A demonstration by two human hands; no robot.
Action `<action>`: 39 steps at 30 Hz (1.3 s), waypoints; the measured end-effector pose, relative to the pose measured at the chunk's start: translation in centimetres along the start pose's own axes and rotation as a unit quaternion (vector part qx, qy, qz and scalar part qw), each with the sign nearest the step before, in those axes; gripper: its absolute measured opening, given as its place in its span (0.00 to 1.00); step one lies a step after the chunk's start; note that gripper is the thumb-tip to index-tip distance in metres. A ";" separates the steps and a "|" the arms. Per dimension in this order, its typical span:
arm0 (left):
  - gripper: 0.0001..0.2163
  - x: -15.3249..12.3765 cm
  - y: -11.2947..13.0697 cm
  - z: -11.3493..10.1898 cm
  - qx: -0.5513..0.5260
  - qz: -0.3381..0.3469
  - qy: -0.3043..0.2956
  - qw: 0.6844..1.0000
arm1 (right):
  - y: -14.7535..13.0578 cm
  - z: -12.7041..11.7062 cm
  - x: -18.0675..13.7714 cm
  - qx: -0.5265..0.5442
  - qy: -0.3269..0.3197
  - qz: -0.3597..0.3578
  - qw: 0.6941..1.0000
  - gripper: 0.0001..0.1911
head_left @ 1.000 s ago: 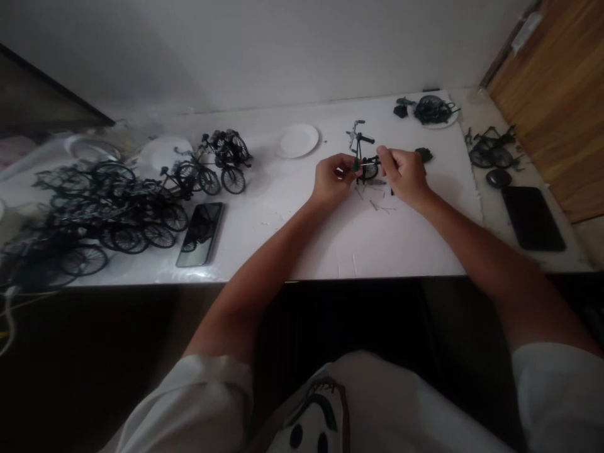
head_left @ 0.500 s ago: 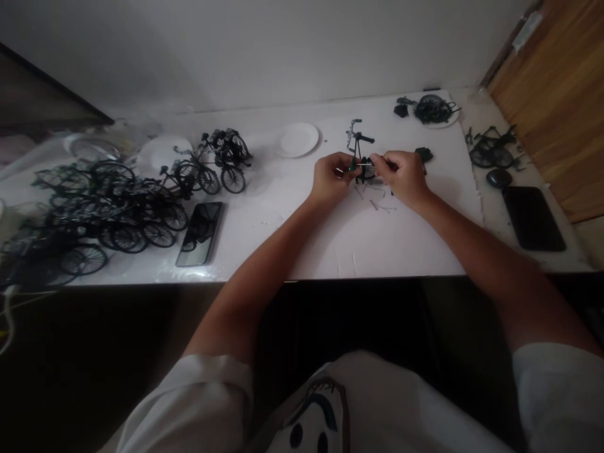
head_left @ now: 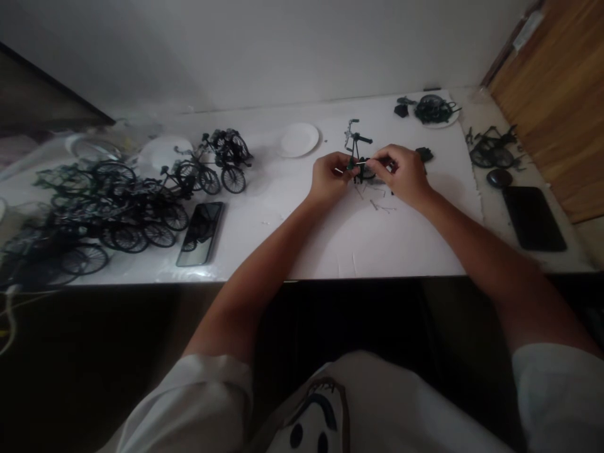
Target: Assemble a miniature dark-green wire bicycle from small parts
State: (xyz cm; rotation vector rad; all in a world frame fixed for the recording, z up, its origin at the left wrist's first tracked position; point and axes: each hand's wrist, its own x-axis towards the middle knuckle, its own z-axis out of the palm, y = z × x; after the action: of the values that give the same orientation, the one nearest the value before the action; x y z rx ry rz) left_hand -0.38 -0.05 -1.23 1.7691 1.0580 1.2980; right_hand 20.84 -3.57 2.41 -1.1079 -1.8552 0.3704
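Note:
A small, part-built dark model bicycle [head_left: 357, 148] stands upright on the white table [head_left: 358, 239], handlebars up. My left hand [head_left: 329, 178] pinches its frame from the left. My right hand [head_left: 401, 173] grips a thin metal pin [head_left: 359, 163] that runs level into the frame, its tip showing by my left fingers. Several loose pins [head_left: 380, 205] lie just in front of my hands.
Several finished model bicycles [head_left: 104, 207] crowd the left side. A phone [head_left: 201, 233] lies near them, a white plate [head_left: 297, 139] behind. At the back right are a plate of dark parts [head_left: 431, 110], another bicycle [head_left: 493, 151], a mouse [head_left: 499, 178] and a second phone [head_left: 533, 218].
My right hand has slid left toward the model, pushing the pin further through the frame. My left hand has barely moved.

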 end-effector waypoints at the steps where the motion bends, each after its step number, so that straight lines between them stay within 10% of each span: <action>1: 0.05 0.0 0.0 0.0 0.001 0.000 0.000 1.000 | 0.0 0.0 0.0 0.001 -0.003 -0.006 1.000 0.16; 12: 0.05 -0.4 0.5 0.3 0.005 0.023 -0.019 1.000 | 0.1 0.1 -0.2 -0.052 -0.006 0.029 0.998 0.36; 39: 0.05 -0.5 0.9 0.1 0.006 0.021 -0.021 1.000 | 0.3 -0.1 -0.1 -0.041 -0.041 0.027 0.998 0.33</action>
State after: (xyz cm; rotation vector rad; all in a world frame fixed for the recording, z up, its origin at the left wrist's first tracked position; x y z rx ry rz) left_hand -0.15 -0.91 -0.65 1.8293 1.0123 1.2774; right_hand 21.10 -3.50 2.21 -1.2166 -1.9292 0.3791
